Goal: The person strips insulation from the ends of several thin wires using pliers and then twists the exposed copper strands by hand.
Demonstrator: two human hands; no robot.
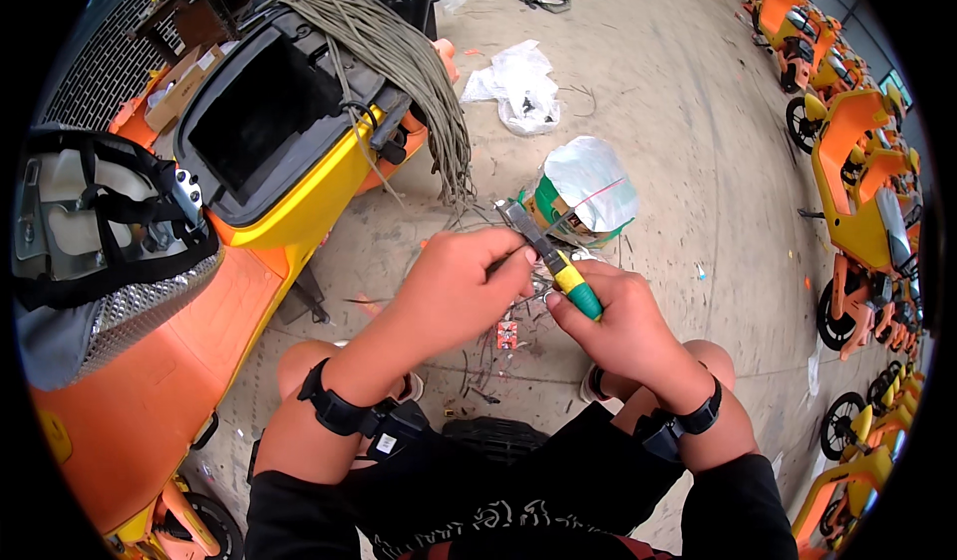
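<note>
My right hand (616, 313) grips a pair of pliers (546, 251) by their green and yellow handles, jaws pointing up and left. My left hand (461, 286) is closed around thin wires right beside the pliers, fingers touching the tool's shaft. Both hands hover above my knees, over a concrete floor littered with wire scraps and a small red part (506, 335). A thick bundle of grey cable (411, 66) hangs from the open scooter on my left, its loose ends reaching down near my hands.
An orange and yellow scooter (199, 291) with an open seat compartment (261, 111) stands at my left. A green roll wrapped in plastic (583, 196) lies just beyond the hands. Plastic bags (518, 83) lie farther off. A row of orange scooters (862, 171) lines the right side.
</note>
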